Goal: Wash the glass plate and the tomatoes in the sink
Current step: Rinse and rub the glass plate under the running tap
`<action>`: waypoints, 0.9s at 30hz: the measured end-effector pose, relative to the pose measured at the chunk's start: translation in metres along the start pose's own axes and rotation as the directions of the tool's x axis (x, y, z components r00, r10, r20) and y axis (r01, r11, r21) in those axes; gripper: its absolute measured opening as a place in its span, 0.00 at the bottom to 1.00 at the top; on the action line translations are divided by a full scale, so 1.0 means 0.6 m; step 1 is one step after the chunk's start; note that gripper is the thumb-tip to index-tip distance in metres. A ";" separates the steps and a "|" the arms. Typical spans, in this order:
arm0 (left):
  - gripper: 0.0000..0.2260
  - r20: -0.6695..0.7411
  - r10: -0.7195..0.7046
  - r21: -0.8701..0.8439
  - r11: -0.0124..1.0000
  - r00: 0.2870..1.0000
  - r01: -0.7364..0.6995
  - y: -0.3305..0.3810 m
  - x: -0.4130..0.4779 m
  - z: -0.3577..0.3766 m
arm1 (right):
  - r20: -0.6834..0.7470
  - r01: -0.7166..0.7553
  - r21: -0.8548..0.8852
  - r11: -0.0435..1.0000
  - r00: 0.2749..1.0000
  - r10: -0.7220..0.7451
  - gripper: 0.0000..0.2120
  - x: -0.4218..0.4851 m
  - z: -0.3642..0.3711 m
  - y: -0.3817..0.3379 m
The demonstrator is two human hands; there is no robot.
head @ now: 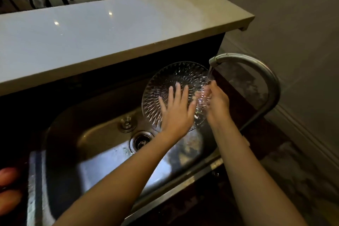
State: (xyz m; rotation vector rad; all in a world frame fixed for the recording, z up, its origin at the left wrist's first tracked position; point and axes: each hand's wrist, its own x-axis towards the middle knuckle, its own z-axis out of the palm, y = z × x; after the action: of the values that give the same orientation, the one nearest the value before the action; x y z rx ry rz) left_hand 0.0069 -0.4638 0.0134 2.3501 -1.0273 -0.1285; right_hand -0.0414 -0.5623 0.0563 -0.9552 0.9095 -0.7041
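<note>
Plate under the running tap

Glass catches what little light there is over the basin. The glass plate, cut with a starburst pattern, is held up on a tilt above the far right part of the sink, its face turned towards the person. The left hand lies flat against that face, fingers straight and spread wide, palm covering the lower middle of the plate; nothing is gripped there, only pressed. The right hand has the plate by its right rim, fingers curled round the edge so that their tips show blurred through the glass on the far side.

Water falls in a thin stream from the curved metal faucet, which arches in from the right, and it lands just where the right hand meets the rim. The plate touches neither the basin floor nor the spout, as far as I can see.

Below and to the left of the hands, the steel basin shows a round drain with a loose stopper lying just beside it. The tomatoes, two reddish rounds one nearer than the other, sit at the very left edge beyond the sink's rim, well apart from both hands and too blurred to tell more. Behind the basin runs a pale raised counter.
</note>
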 end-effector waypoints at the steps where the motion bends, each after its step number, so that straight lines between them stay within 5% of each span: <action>1: 0.25 0.026 0.012 -0.034 0.999 1.000 -0.011 0.017 0.011 -0.001 | -0.007 0.015 -0.002 1.000 1.000 -0.016 0.14 -0.007 -0.002 0.002; 10: 0.22 0.140 0.157 -0.104 0.984 0.978 -0.143 0.039 0.156 -0.039 | -0.052 0.055 0.100 0.993 0.997 -0.050 0.14 -0.035 -0.007 -0.013; 13: 0.23 0.110 -0.048 -0.089 0.994 0.993 0.058 -0.030 0.172 -0.047 | -0.060 0.103 0.120 0.987 0.994 -0.096 0.16 -0.028 -0.011 -0.025; 17: 0.25 0.158 -0.283 -0.279 0.906 0.946 0.318 -0.071 0.079 -0.020 | -0.086 0.194 0.099 0.976 0.979 -0.186 0.16 -0.011 -0.014 -0.026; 23: 0.27 0.026 -0.002 -0.222 0.975 1.000 0.008 0.027 -0.012 0.017 | -0.070 0.168 -0.068 0.983 0.982 -0.173 0.16 -0.009 -0.002 0.006; 27: 0.23 0.042 -0.134 -0.341 0.930 0.990 0.140 0.036 0.081 -0.025 | 0.056 0.255 -0.214 0.943 0.967 -0.249 0.15 -0.042 0.003 0.033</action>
State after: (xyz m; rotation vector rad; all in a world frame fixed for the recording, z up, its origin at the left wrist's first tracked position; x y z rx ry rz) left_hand 0.0318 -0.5026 0.0438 2.0994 -0.7752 -0.3542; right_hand -0.0487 -0.5325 0.0474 -1.2921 0.8608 -0.8156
